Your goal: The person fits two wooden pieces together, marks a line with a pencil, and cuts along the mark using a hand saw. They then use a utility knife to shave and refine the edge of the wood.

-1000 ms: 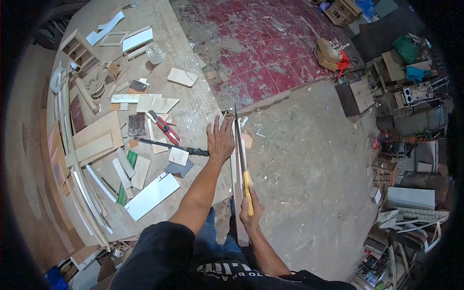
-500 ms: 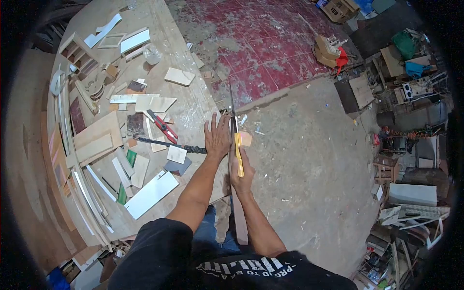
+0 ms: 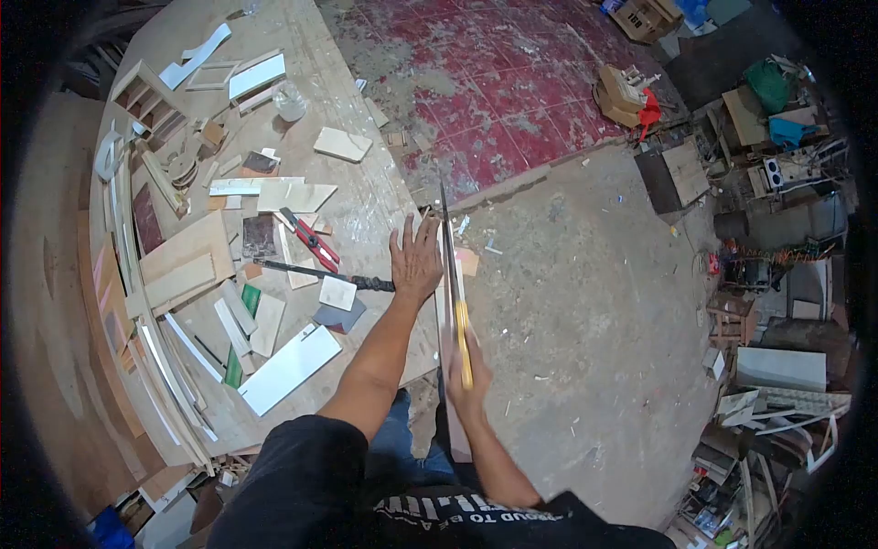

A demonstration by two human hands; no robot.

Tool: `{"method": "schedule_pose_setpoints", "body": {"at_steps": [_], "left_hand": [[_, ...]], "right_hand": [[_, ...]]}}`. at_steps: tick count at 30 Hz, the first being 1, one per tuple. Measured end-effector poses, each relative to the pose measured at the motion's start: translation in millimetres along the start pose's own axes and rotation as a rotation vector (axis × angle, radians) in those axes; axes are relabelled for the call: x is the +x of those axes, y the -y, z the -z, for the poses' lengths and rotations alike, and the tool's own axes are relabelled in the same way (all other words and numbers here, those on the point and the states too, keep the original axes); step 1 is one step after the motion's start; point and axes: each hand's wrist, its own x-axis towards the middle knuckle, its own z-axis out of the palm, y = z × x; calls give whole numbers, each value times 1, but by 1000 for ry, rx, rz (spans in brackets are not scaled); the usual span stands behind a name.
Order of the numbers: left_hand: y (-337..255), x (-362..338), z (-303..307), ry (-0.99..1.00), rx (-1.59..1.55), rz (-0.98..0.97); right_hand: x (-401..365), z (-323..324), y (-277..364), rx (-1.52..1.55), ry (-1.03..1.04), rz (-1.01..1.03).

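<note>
A handsaw with a yellow handle point(image 3: 465, 343) is gripped in my right hand point(image 3: 471, 380), its thin blade pointing away from me past the table's right edge. My left hand point(image 3: 418, 263) lies flat with fingers spread at that edge, pressing on a long narrow board point(image 3: 455, 425) that runs back toward my body. The saw blade is right beside my left fingertips, over the board. A black rod point(image 3: 320, 273) ends at my left wrist. Close by on the table are a red cutter point(image 3: 311, 242), a small white block point(image 3: 337, 293) and a white panel point(image 3: 291, 369).
Wood offcuts, a small wooden shelf frame point(image 3: 146, 98) and a clear plastic container point(image 3: 289, 102) lie on the worktable point(image 3: 366, 201). Right of it is a concrete floor with scattered scraps; cardboard boxes point(image 3: 645, 18) and piled clutter stand farther right.
My right hand and the saw have moved back toward my body, drawing the blade along the board. My left hand has stayed in nearly the same place.
</note>
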Motion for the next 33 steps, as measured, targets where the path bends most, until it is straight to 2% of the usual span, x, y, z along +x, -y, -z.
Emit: {"method": "schedule_pose_setpoints", "body": {"at_steps": [3, 7, 9, 11, 12, 14, 16, 17, 19, 20, 23, 24, 26, 27, 29, 32, 33], "left_hand": [[-2, -7, -5, 30, -4, 19], [1, -1, -3, 13, 13, 1], [3, 0, -6, 8, -1, -4], [4, 1, -9, 5, -2, 4], [3, 3, -6, 20, -16, 15], [-1, -6, -6, 57, -39, 27], [1, -1, -6, 11, -19, 5], [-2, -7, -5, 19, -19, 6], [0, 0, 3, 16, -41, -2], [2, 0, -5, -24, -24, -7], [0, -1, -4, -13, 16, 2], [0, 0, -2, 22, -3, 2], [0, 6, 3, 14, 27, -9], [-1, -2, 3, 23, 54, -18], [1, 10, 1, 0, 97, -27], [-1, 1, 0, 37, 2, 7], [-1, -3, -3, 44, -6, 12]], "right_hand": [[-6, 8, -4, -76, -3, 106], [83, -39, -16, 21, 43, -36], [39, -26, -7, -1, 47, -74], [-6, -8, -9, -30, -95, 189], [1, -8, -12, -32, -90, 197], [6, -6, -19, -67, -62, 136], [69, -26, -7, -19, 89, -114], [61, -25, -6, -20, 91, -122], [52, -28, -2, -65, 97, -105], [26, -19, -3, -2, 19, -59], [-15, 5, -3, 26, 0, 4], [-4, 5, -2, -68, 36, -11], [61, -31, -24, -134, -34, 166], [58, -30, -18, -135, -32, 153], [72, -40, -6, -8, 102, -116], [-4, -10, -18, -77, 26, 46], [-32, 10, -10, -73, 56, -24]]}}
